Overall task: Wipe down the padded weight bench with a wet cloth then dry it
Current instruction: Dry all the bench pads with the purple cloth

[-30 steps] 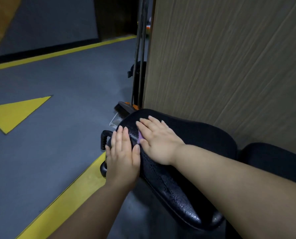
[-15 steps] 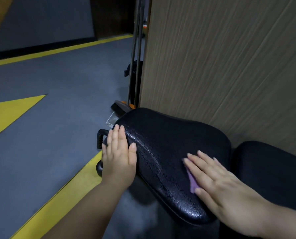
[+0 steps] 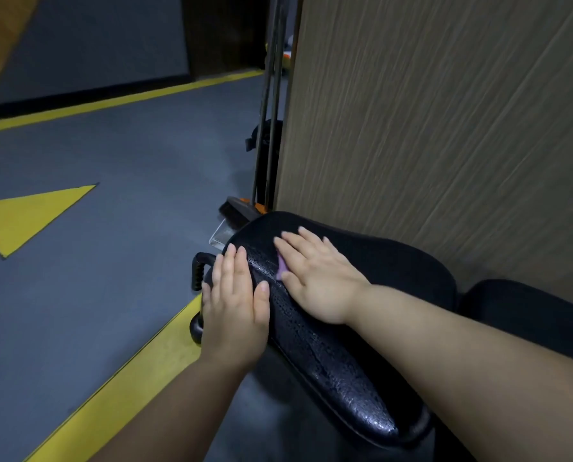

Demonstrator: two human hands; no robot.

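The right hand (image 3: 315, 271) is now lying at the far end of the bench pad (image 3: 331, 355), while half a second ago it was pressing at the near end. So it is travelling back and forth along the pad in long strokes. Its fingers are lying straight and flat, pressing the purple cloth (image 3: 282, 270) onto the pad, and only a small strip of the cloth is showing. The left hand (image 3: 235, 308) is staying flat and open against the left edge of the pad and is holding nothing.

The pad is glistening with small drops, so I judge that the wet wiping is going on and the drying is not yet begun. A second pad (image 3: 528, 315) is lying at the right. A wooden panel (image 3: 445, 128) is standing just behind the pad and is limiting the room there. A broom (image 3: 240, 208) is leaning at its corner, near the far end.
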